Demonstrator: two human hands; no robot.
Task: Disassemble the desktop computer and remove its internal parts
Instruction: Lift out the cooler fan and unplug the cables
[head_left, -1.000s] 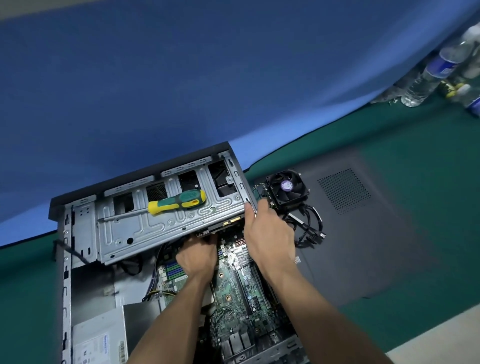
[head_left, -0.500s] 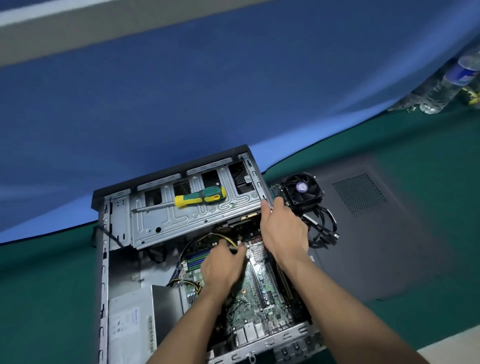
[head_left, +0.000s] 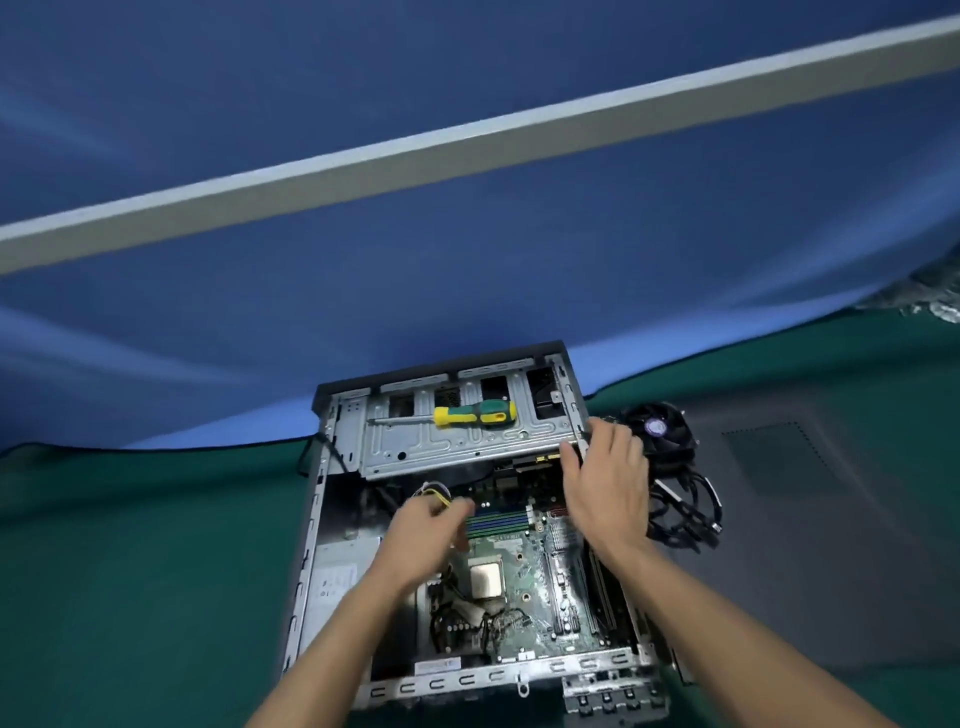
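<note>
Over the open grey metal desktop computer case (head_left: 332, 499), our left hand (head_left: 431, 525) has come back from under the silver drive cage (head_left: 457, 441) and hovers blurred, its grip unreadable. Our right hand (head_left: 605, 483) still grips the cage's corner. We judge the cage comes out next.
</note>
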